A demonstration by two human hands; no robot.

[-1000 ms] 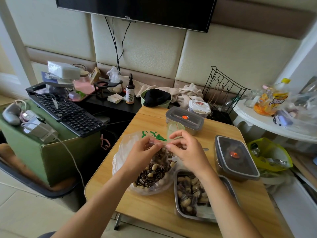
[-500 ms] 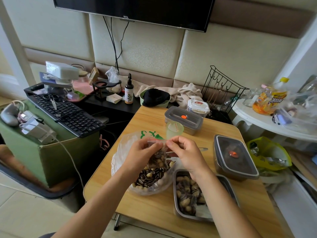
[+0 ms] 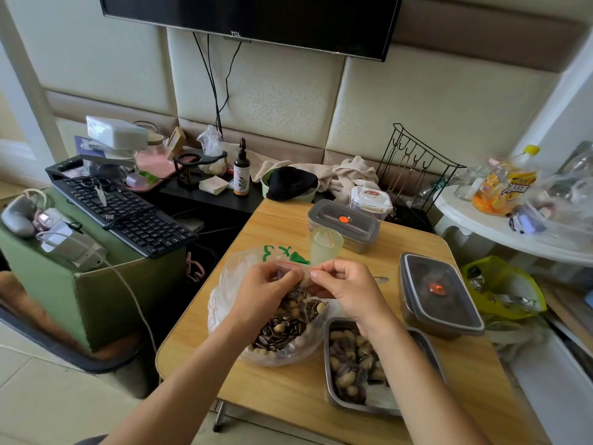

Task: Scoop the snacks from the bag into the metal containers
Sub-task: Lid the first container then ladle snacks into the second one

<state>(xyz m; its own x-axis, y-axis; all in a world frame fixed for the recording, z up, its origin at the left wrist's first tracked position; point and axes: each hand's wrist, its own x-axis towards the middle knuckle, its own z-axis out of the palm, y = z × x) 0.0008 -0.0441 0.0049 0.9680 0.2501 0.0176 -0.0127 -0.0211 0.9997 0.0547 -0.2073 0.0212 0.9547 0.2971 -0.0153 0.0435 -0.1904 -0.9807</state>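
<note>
Left hand (image 3: pixel 266 287) and right hand (image 3: pixel 346 284) each pinch the top seal of the small zip pouch (image 3: pixel 290 266) between them, likely tugging it open. Snack bag (image 3: pixel 231 303) directly beneath. Part-filled open metal container (image 3: pixel 326 364) under right wrist, so transfers are short.

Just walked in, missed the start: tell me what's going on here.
A person's left hand and right hand pinch the top of a small clear pouch over the big bag of snacks on the table. The open container beside it already holds snacks; the far container and right container are lidded.
</note>
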